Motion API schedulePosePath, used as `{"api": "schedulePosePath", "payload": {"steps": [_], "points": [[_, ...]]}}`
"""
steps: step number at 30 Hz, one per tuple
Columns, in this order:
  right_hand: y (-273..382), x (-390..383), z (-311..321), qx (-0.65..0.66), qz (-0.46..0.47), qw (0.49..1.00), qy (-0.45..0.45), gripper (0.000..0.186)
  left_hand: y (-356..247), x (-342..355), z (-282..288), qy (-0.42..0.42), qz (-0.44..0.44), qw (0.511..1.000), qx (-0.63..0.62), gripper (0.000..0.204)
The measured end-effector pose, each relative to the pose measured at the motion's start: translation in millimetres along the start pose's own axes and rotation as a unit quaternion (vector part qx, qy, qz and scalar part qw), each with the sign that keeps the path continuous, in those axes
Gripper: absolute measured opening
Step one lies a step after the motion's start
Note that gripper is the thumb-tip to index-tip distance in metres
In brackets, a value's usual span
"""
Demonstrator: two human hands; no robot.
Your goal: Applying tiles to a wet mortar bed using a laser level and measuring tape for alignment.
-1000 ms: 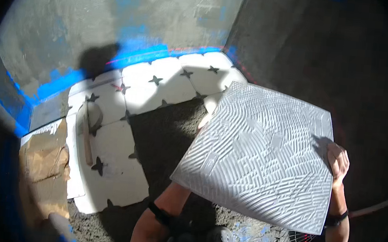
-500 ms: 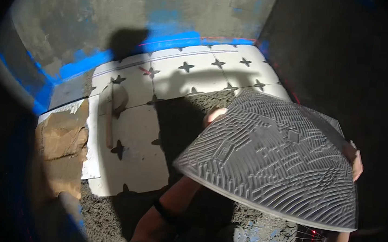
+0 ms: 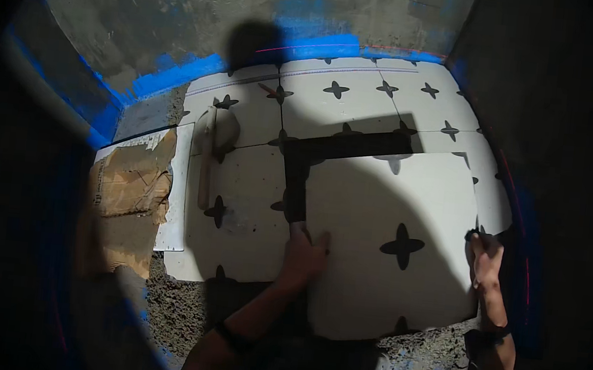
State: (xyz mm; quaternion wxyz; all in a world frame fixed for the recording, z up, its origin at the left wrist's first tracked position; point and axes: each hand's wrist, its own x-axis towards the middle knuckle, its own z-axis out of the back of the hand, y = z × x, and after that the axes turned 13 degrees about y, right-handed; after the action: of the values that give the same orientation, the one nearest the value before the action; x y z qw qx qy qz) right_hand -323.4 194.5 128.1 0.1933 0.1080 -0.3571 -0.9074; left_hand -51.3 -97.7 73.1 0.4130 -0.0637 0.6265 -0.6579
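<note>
The tile [image 3: 353,262] in my grip is a big white square, face up. A dark four-pointed star sits whole on it, right of its middle, with part-stars cut off along the far and near edges and a dark patch at the far right corner. A curved shadow splits the face: dim on the near left, brighter on the far right.

Below is a floor of rough grey mortar [image 3: 173,316], bare on the near side. Matching laid tiles [image 3: 332,106] run along the far side, down the left and down the right. A wooden-handled tool [image 3: 206,169] lies on the left ones, and beyond it, further left, torn brown cardboard [image 3: 128,194] rests on a white sheet or tile. The grey far wall [image 3: 156,14] has a band of blue [image 3: 324,45] along its foot, with a thin red line across it and the shadow of a head above. The right side is nearly black.

The tile lies between my two hands, near and right of centre, with a dark gap along its far and left edges. My left fingers [image 3: 298,232] are curled at its left edge, thumb over the top. My right fingers [image 3: 478,247] are bent in tight at its right edge, beside a small dark shape I can't make out. I can't tell whether the tile's underside touches the mortar.
</note>
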Motion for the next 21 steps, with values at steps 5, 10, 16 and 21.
{"api": "schedulePosePath", "payload": {"steps": [5, 10, 16, 21], "points": [[-13.0, 64.5, -67.9, 0.258, -0.027, 0.956, 0.14, 0.024, 22.1, 45.5, 28.2, -0.057, -0.014, 0.998, 0.017, 0.044], [-13.2, 104.7, -115.4, 0.229, 0.006, 0.965, 0.131, 0.036, 45.1, 101.0, 39.0, -0.109, -0.064, 0.989, 0.071, 0.047], [-5.3, 124.0, -134.8, 0.23, 0.003, 0.961, 0.15, 0.04, 53.8, 130.1, 50.4, -0.085, -0.072, 0.989, 0.095, 0.053], [-2.4, 132.5, -141.7, 0.221, 0.019, 0.965, 0.143, 0.038, 42.9, 130.3, 53.1, -0.119, -0.068, 0.973, 0.188, 0.05]]}}
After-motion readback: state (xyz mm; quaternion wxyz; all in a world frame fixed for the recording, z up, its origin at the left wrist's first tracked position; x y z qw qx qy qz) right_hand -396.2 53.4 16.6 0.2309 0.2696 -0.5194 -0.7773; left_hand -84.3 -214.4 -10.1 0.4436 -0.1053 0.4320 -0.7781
